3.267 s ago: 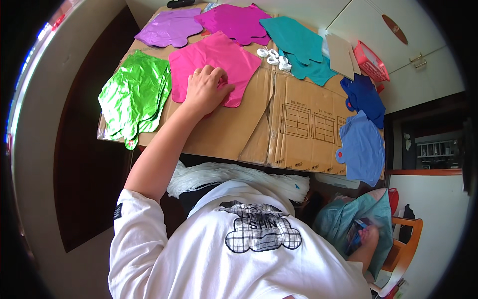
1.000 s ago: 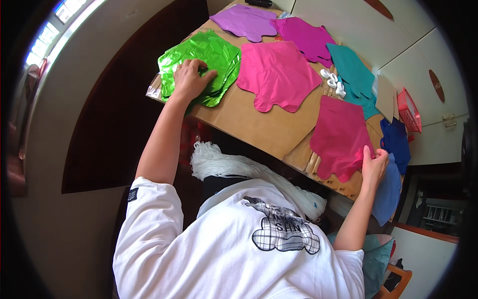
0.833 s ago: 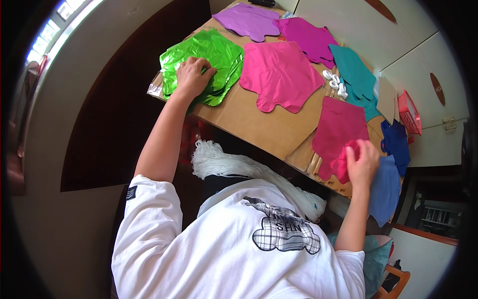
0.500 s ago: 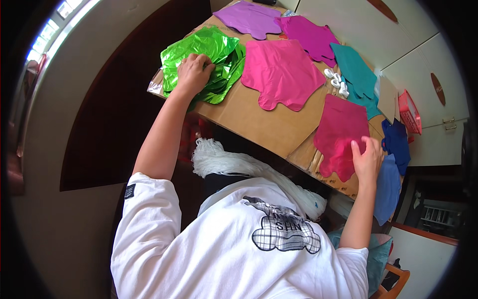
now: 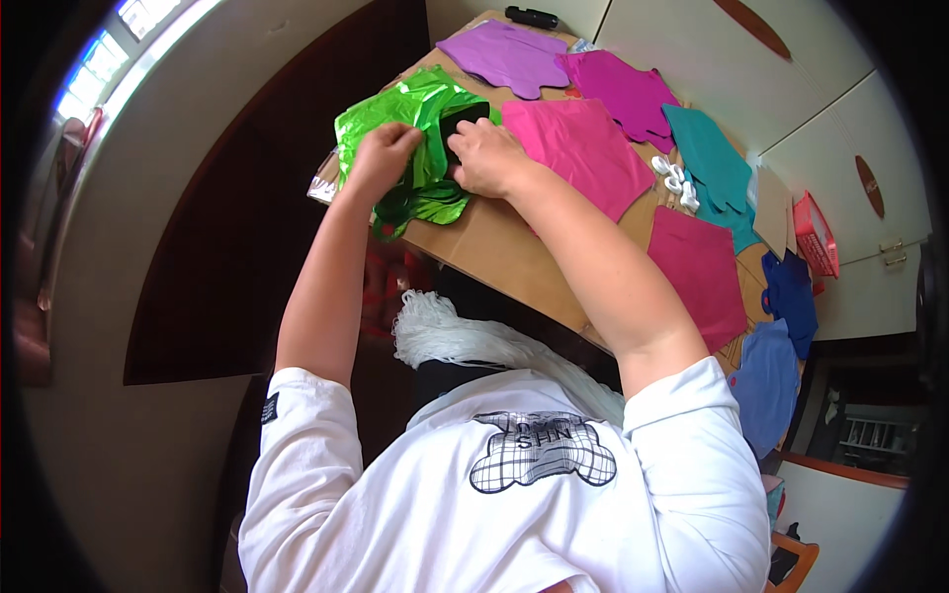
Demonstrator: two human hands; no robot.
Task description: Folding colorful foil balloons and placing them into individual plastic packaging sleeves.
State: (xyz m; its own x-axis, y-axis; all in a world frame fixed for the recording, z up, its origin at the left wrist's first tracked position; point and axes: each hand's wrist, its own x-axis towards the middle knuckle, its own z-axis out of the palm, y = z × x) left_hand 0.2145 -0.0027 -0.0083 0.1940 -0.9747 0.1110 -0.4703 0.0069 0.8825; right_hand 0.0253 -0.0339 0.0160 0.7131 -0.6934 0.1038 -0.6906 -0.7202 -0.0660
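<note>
At the table's left end lies a pile of shiny green foil (image 5: 395, 104), which looks like flat, uninflated foil balloons. My left hand (image 5: 384, 158) pinches the top green foil near its middle. My right hand (image 5: 486, 158) has its fingers curled at the right edge of the same foil, where a dark underside shows between the hands. The tips of my right fingers are partly hidden by the foil. Beside my right wrist lies a pink foil balloon (image 5: 573, 138), flat on the cardboard and partly covered by my forearm.
More flat foil pieces lie around: lilac (image 5: 504, 54), magenta (image 5: 623, 94), teal (image 5: 712, 153), dark pink (image 5: 697, 267), navy (image 5: 788, 296) and light blue (image 5: 766, 381). White clips (image 5: 675, 181) sit near the teal ones. A red basket (image 5: 816, 235) stands right; white string (image 5: 474, 336) hangs below the cardboard-covered table (image 5: 534, 247).
My right hand has moved left from the dark pink foil to the green pile. My left hand now lifts part of the green foil, and its dark underside has come into sight.
</note>
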